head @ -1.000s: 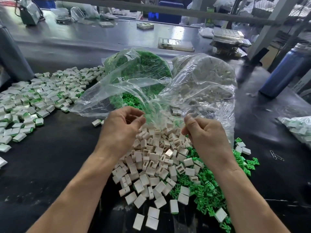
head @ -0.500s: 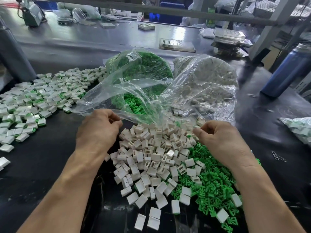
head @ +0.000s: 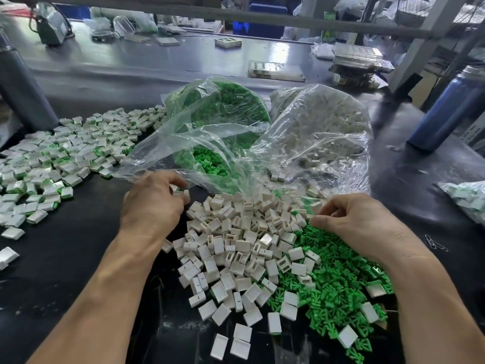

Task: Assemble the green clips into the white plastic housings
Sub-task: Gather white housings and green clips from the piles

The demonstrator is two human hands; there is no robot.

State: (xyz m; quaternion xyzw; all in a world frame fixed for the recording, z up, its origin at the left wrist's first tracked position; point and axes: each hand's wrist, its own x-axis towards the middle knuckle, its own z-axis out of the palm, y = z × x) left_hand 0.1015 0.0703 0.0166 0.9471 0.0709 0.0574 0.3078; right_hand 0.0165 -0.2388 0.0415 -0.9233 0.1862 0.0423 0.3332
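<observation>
Reaching into a heap of loose parts on a dark workbench (head: 78, 258), a worker's two bare hands sit well apart at opposite edges of the pile of white plastic housings (head: 236, 245). The left hand (head: 152, 203) curls its fingertips at the pile's far left edge, where they appear to pinch a single white housing (head: 185, 193), though the grip is partly hidden. The right hand (head: 359, 222) hovers with curled fingers where the white pile meets the spread of green clips (head: 333, 285); whether it holds a clip cannot be told. Behind the hands lie two slumped clear bags, the bag of green clips (head: 223, 109) and the bag of white housings (head: 322, 122), both open toward the worker, their loose film draped over the back of the heap. Finished assemblies (head: 65, 153) spread across the left of the bench. The likeliest trouble, judging from this layout, is muddle: whites and greens already overlap in the middle, so fingers could take two parts at once or a housing facing the wrong way, and a clip pressed in askew might jam or stay half seated. The open bags could spill further, burying the working pile, and parts near the bench's front edge, such as the stray housings (head: 233, 342), could be knocked off by a forearm. A paperclip (head: 433, 243) lies beside the right wrist.
</observation>
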